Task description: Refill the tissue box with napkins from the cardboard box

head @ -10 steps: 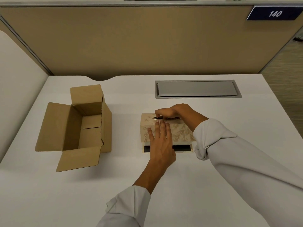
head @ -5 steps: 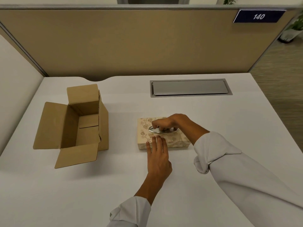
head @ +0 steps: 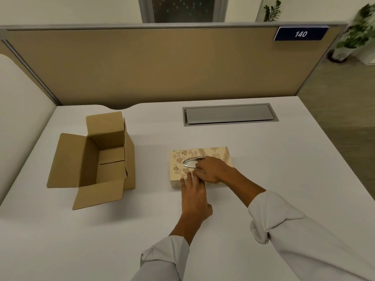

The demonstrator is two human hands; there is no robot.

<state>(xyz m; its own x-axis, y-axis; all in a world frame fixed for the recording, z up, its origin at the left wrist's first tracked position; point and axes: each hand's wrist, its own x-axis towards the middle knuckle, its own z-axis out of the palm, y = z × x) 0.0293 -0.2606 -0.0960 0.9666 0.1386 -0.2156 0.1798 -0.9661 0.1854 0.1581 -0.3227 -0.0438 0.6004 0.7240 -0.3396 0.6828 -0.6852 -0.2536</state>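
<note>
The beige floral tissue box (head: 203,154) lies flat on the white desk (head: 81,240), its silver oval slot (head: 187,162) facing up. My right hand (head: 214,171) lies on the lid with bent fingers gripping the slot's near right rim. My left hand (head: 194,197) rests flat on the desk, its fingertips touching the box's front edge. The brown cardboard box (head: 101,159) stands open to the left, flaps spread; the part of its inside that I see holds nothing. No napkins are in sight.
A grey metal cable hatch (head: 229,114) is set into the desk behind the tissue box. A tan partition (head: 162,67) with a blue "140" sign (head: 301,34) closes off the back. Potted plants (head: 355,37) stand beyond the right side.
The tissue box lid, raised above a dark base a second ago, has come down and sits closed. My right hand slid from the slot's far rim to its near side.
</note>
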